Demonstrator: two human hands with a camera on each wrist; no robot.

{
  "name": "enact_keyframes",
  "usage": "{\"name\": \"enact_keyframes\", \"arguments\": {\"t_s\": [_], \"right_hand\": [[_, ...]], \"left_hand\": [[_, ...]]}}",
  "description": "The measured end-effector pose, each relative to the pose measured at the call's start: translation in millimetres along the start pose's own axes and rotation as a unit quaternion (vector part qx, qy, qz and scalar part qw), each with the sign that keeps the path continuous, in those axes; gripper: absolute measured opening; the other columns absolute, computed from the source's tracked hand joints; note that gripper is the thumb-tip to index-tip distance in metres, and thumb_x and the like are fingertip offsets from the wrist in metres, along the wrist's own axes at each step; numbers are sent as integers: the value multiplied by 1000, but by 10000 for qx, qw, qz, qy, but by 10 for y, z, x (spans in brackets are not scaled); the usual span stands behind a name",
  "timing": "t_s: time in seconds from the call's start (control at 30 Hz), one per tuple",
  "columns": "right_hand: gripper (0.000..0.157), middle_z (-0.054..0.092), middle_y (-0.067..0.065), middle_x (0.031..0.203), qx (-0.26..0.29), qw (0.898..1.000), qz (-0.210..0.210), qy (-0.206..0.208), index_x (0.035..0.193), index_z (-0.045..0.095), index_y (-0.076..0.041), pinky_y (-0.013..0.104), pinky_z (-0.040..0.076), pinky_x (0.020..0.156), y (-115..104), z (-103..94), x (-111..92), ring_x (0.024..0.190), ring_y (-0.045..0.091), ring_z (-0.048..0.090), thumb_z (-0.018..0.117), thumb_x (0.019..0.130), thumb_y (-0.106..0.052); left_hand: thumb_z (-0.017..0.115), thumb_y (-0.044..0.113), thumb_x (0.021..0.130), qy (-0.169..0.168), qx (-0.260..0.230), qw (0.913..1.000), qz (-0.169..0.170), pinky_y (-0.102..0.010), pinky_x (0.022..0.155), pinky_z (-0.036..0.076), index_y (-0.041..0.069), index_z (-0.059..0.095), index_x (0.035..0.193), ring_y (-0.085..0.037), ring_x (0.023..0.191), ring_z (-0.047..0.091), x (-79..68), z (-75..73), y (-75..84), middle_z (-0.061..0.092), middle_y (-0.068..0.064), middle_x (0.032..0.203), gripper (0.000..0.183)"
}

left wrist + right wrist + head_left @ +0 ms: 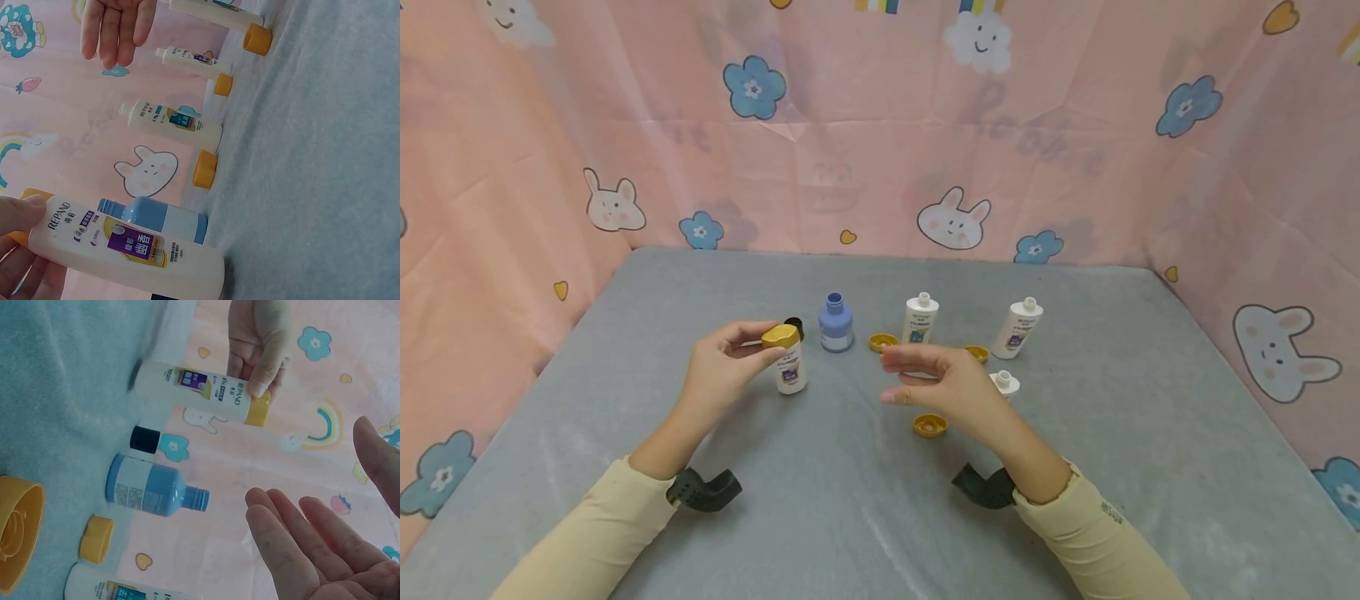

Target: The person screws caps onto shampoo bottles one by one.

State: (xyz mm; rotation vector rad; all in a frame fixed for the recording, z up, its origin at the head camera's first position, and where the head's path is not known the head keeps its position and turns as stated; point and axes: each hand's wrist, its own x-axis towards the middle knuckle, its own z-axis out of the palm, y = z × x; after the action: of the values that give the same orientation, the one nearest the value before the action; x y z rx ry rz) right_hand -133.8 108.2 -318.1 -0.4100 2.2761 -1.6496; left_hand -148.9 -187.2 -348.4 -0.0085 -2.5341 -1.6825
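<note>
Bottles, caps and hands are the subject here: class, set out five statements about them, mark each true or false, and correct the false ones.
1. The left hand holds a white bottle that has a gold cap on top. True.
2. The right hand is gripping a bottle. False: it holds nothing, its fingers extended.
3. The blue bottle stands upright without a cap. True.
4. The black cap is in the right hand. False: it is on the table, beside the blue bottle.
5. Three loose gold caps are on the table. True.
</note>
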Motion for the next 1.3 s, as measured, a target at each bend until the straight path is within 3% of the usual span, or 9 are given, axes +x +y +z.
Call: {"name": "enact_keyframes", "arguments": {"t_s": [0.4, 0.8, 0.97, 1.13, 1.3], "right_hand": [[50, 65, 19, 131, -68, 9999, -77, -18, 128, 64, -2, 31, 53, 101, 22, 0, 22, 125, 33, 61, 81, 84, -18], [51, 65, 18, 131, -55, 10000, -67, -18, 128, 65, -4, 29, 53, 101, 25, -1, 21, 125, 32, 61, 82, 82, -19], [50, 66, 15, 130, -133, 9999, -45, 4, 127, 66, -5, 31, 52, 102, 3, -20, 10, 124, 27, 63, 82, 82, -20], [50, 68, 10, 129, -212, 9997, -104, 43, 126, 67, -6, 34, 51, 104, -16, -41, 0, 125, 26, 62, 83, 82, -21], [53, 66, 9, 132, -179, 9997, -47, 179, 128, 65, -6, 35, 51, 105, -40, -100, -26, 128, 25, 60, 84, 81, -21]], "left_hand": [[77, 17, 88, -4, -2, 10000, 26, -16, 88, 56, 6, 68, 122, -24, 110, 69, 10, -4, -43, 68, -10, 125, 37], [74, 16, 91, -289, 59, 9995, -75, -15, 87, 55, 6, 63, 125, -26, 112, 67, -4, -19, -23, 65, -11, 129, 38], [74, 15, 90, -325, 75, 9994, 30, -27, 97, 55, 5, 61, 127, -28, 117, 65, -19, -26, 4, 63, -13, 131, 40], [75, 15, 89, -155, 324, 9987, 375, -46, 116, 41, 5, 57, 132, -32, 132, 53, -35, -25, 42, 57, -12, 141, 48], [78, 11, 86, 384, 736, 9880, 1306, -44, 117, 38, 7, 55, 137, -28, 135, 50, -58, 29, 111, 55, -8, 144, 56]]}}
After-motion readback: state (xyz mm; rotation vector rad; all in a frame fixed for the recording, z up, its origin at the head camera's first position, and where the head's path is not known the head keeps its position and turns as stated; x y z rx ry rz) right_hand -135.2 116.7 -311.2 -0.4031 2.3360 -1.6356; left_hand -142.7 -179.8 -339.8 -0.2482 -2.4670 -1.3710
